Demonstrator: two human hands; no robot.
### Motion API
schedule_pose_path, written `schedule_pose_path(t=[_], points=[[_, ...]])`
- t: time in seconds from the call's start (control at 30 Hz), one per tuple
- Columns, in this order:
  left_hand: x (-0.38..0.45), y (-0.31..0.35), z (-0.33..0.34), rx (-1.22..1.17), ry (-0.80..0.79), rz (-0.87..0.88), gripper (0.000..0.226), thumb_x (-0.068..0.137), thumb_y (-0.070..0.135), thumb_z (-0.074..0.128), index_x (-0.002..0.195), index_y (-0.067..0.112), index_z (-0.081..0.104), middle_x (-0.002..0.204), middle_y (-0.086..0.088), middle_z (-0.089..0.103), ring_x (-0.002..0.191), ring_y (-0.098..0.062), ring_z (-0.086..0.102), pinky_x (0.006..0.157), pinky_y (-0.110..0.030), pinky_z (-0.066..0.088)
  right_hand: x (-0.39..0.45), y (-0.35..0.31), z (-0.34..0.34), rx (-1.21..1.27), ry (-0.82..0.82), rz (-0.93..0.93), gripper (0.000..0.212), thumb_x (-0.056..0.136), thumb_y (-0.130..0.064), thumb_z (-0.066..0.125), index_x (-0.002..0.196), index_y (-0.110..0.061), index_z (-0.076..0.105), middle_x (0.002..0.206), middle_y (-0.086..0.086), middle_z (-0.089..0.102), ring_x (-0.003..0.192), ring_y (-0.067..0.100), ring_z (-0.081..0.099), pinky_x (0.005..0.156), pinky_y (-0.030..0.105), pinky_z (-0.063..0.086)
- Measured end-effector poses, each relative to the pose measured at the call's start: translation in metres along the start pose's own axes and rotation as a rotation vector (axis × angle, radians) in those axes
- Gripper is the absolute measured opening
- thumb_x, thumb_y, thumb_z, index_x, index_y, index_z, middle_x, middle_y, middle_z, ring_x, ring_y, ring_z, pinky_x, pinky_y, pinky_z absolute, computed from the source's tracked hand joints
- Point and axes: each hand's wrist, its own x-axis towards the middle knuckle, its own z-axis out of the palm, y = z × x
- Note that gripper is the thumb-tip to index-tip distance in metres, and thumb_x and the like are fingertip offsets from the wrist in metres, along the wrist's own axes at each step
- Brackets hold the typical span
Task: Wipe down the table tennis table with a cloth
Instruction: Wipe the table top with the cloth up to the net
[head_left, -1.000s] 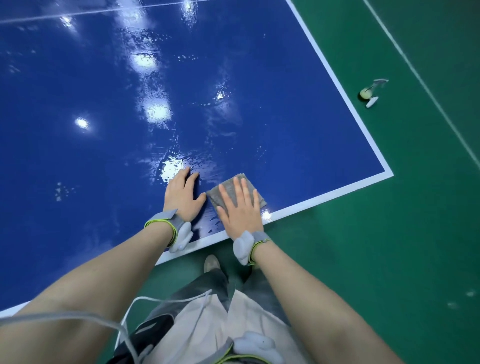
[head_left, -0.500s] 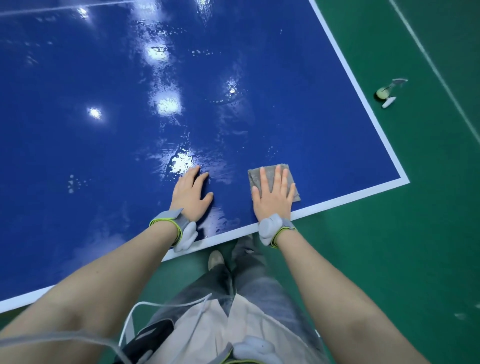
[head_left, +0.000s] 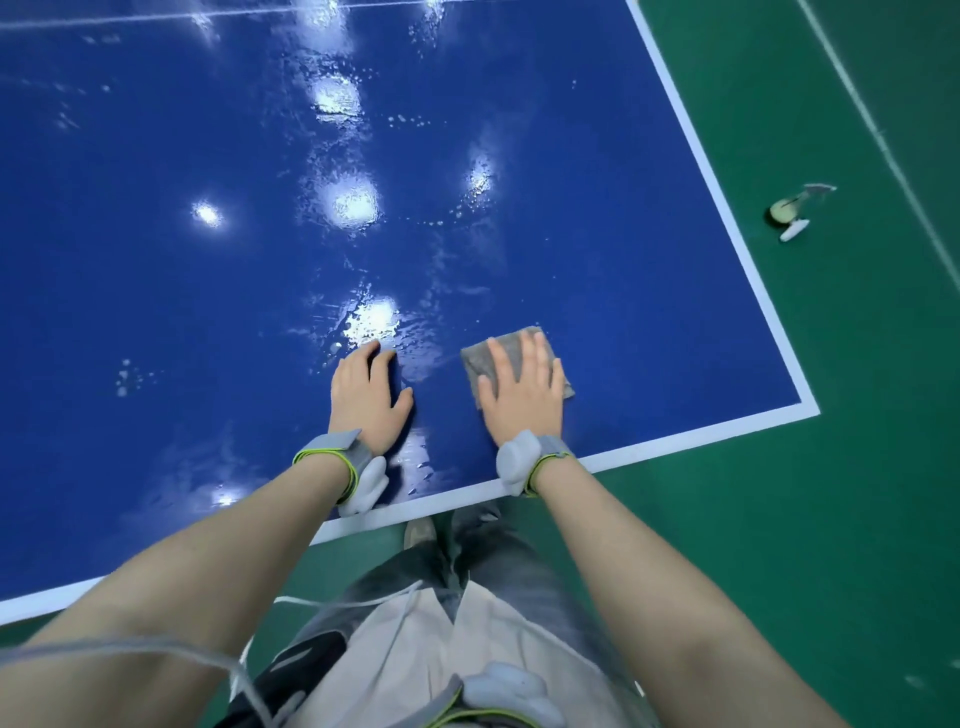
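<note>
1. Now we are mid-wipe: our right hand (head_left: 522, 392) presses flat, fingers straight, on the grey cloth (head_left: 511, 348) at lower centre of the frame, near the tabletop's (head_left: 156, 234) corner
2. Our left hand (head_left: 366, 397) rests flat on bare blue surface just beside it, holding nothing
3. Next, we judge, the cloth must sweep the streaked wet patches above
4. Glossy blue top, white edge line (head_left: 727, 249); the cloth is a soft folded square
</note>
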Motion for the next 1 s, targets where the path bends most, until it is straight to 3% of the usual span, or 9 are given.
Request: schedule_pose_path(t=[0.1, 0.23, 0.33, 0.43, 0.53, 0.67, 0.77, 0.9, 1.0], points=[[0.009, 0.005, -0.002, -0.011, 0.026, -0.022, 0.053, 0.089, 0.023, 0.056, 0.136, 0.004, 0.04, 0.145, -0.014, 0.031, 0.136, -0.029, 0.024, 0.111, -0.034, 0.012, 0.02, 0.03, -0.008, -0.011, -0.062, 0.059, 0.051, 0.098, -0.038, 0.036, 0.147, -0.027, 0.031, 0.158, 0.017, 0.01, 0.146, 0.031, 0.006, 0.116, 0.046, 0.011], [0.021, 0.011, -0.005, -0.027, 0.041, -0.053, 0.053, 0.089, 0.023, 0.056, 0.136, 0.003, 0.039, 0.145, -0.013, 0.031, 0.135, -0.029, 0.024, 0.11, -0.034, 0.012, 0.034, 0.027, -0.018, -0.052, -0.11, 0.044, 0.056, 0.101, -0.04, 0.028, 0.152, -0.028, 0.008, 0.158, 0.016, -0.009, 0.146, 0.031, -0.01, 0.116, 0.046, 0.001], [0.027, 0.012, -0.004, -0.03, 0.036, -0.065, 0.054, 0.089, 0.024, 0.055, 0.137, 0.004, 0.038, 0.146, -0.013, 0.03, 0.136, -0.028, 0.023, 0.11, -0.034, 0.012, 0.036, 0.001, -0.016, -0.062, -0.142, -0.039, 0.056, 0.101, -0.042, 0.023, 0.152, -0.027, 0.007, 0.157, 0.019, -0.006, 0.146, 0.034, -0.007, 0.116, 0.048, 0.0], [0.032, 0.016, -0.003, -0.041, 0.042, -0.079, 0.054, 0.089, 0.024, 0.055, 0.137, 0.005, 0.037, 0.146, -0.012, 0.03, 0.136, -0.027, 0.023, 0.11, -0.034, 0.013, 0.035, -0.025, -0.009, -0.073, -0.086, -0.102, 0.059, 0.092, -0.046, 0.019, 0.143, -0.025, 0.041, 0.149, 0.022, 0.032, 0.14, 0.036, 0.029, 0.111, 0.052, 0.026], [0.038, 0.018, -0.003, -0.047, 0.058, -0.1, 0.054, 0.089, 0.023, 0.055, 0.137, 0.005, 0.038, 0.146, -0.011, 0.03, 0.136, -0.027, 0.023, 0.11, -0.033, 0.012, 0.036, -0.04, -0.011, -0.049, -0.182, -0.175, 0.061, 0.088, -0.047, 0.021, 0.136, -0.025, 0.051, 0.143, 0.02, 0.044, 0.134, 0.035, 0.04, 0.105, 0.052, 0.035], [0.045, 0.019, -0.003, -0.033, 0.065, -0.1, 0.054, 0.089, 0.023, 0.055, 0.137, 0.004, 0.038, 0.147, -0.013, 0.03, 0.136, -0.029, 0.024, 0.111, -0.035, 0.013, 0.05, -0.025, -0.011, -0.02, -0.176, -0.292, 0.063, 0.091, -0.047, 0.012, 0.145, -0.025, 0.037, 0.153, 0.019, 0.026, 0.143, 0.034, 0.022, 0.113, 0.05, 0.019], [0.05, 0.02, -0.003, -0.03, 0.055, -0.111, 0.055, 0.09, 0.024, 0.053, 0.138, 0.005, 0.036, 0.149, -0.012, 0.027, 0.137, -0.028, 0.021, 0.112, -0.035, 0.011, 0.07, -0.001, -0.016, -0.059, -0.114, -0.142, 0.065, 0.091, -0.047, 0.004, 0.15, -0.027, 0.024, 0.157, 0.017, 0.014, 0.146, 0.032, 0.011, 0.116, 0.047, 0.011], [0.055, 0.02, -0.004, -0.042, 0.038, -0.139, 0.056, 0.092, 0.025, 0.051, 0.141, 0.005, 0.032, 0.152, -0.011, 0.021, 0.14, -0.028, 0.015, 0.116, -0.038, 0.009, 0.099, 0.03, -0.025, -0.071, -0.114, 0.026, 0.054, 0.102, -0.044, 0.017, 0.152, -0.03, 0.003, 0.159, 0.014, -0.009, 0.146, 0.028, -0.01, 0.117, 0.044, -0.002], [0.055, 0.019, -0.004, -0.057, 0.022, -0.167, 0.057, 0.093, 0.026, 0.049, 0.143, 0.006, 0.028, 0.153, -0.009, 0.017, 0.142, -0.026, 0.01, 0.116, -0.037, 0.007, 0.108, 0.025, -0.029, -0.035, -0.123, 0.088, 0.055, 0.103, -0.042, 0.019, 0.152, -0.028, -0.002, 0.158, 0.015, -0.013, 0.145, 0.029, -0.014, 0.116, 0.046, -0.004]])
